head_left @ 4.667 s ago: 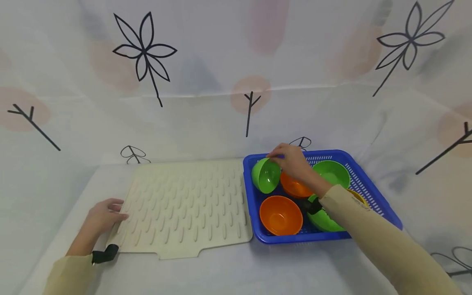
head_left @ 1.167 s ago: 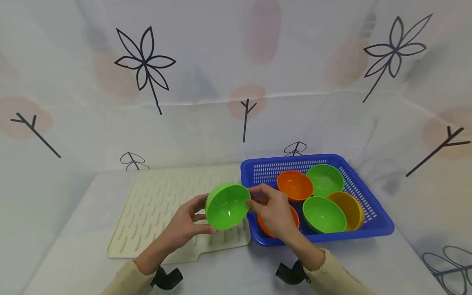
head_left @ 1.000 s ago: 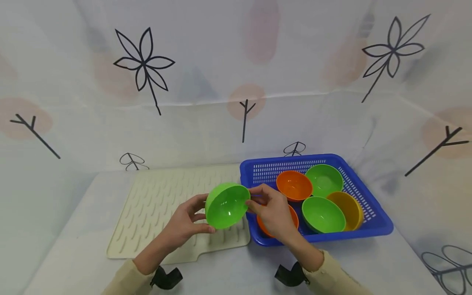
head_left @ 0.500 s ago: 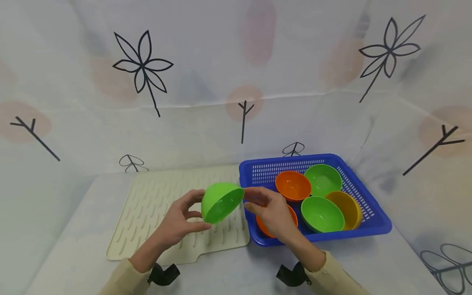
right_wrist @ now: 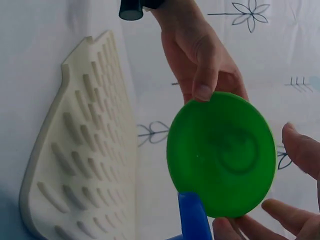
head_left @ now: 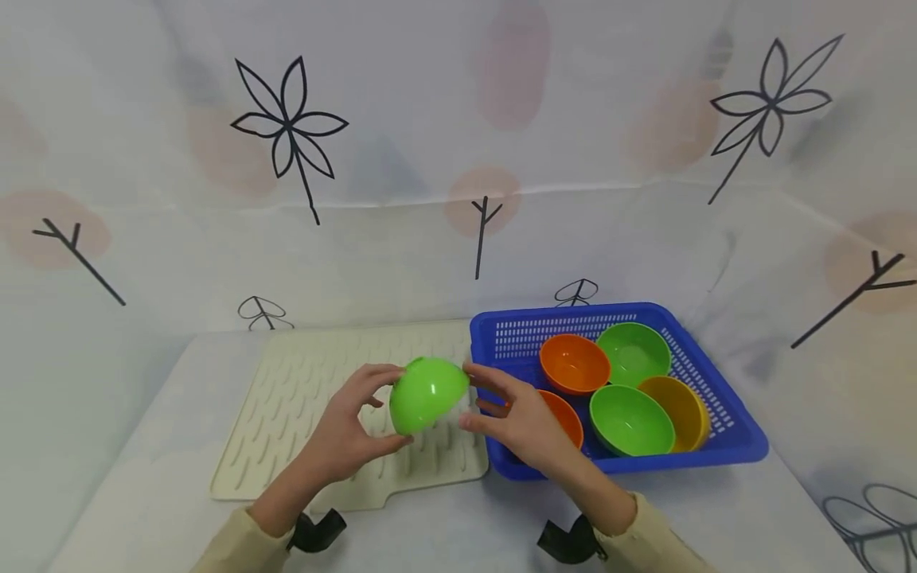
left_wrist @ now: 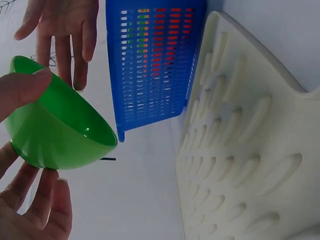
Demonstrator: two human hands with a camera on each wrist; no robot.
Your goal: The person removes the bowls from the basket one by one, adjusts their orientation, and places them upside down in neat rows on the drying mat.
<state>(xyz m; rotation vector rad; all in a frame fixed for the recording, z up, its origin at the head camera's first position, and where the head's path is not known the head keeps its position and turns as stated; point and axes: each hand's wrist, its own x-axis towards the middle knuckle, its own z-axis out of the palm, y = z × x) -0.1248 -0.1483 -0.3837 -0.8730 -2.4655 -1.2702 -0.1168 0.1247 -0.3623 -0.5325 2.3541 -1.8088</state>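
A green bowl point(head_left: 430, 394) is held above the ridged cream mat point(head_left: 286, 414), tipped so that its rounded outside shows in the head view. My left hand point(head_left: 337, 434) grips it from the left. In the left wrist view the thumb lies over the rim of the bowl point(left_wrist: 60, 135), with fingers against its underside. My right hand point(head_left: 530, 422) is on the other side, fingers spread and fingertips right at the edge. Its thumb stands apart from the bowl point(right_wrist: 215, 140) in the right wrist view.
A blue slotted basket point(head_left: 738, 446) stands right of the mat. In it are two orange bowls, one orange bowl point(head_left: 573, 364) at the back, two green bowls, the front green bowl point(head_left: 630, 422) beside a yellow bowl point(head_left: 684, 410). A patterned white cloth point(head_left: 401, 263) hangs behind.
The green bowl came out of the basket to between both hands. It has since turned from showing its inside to showing its outside, and the right thumb has moved off it.
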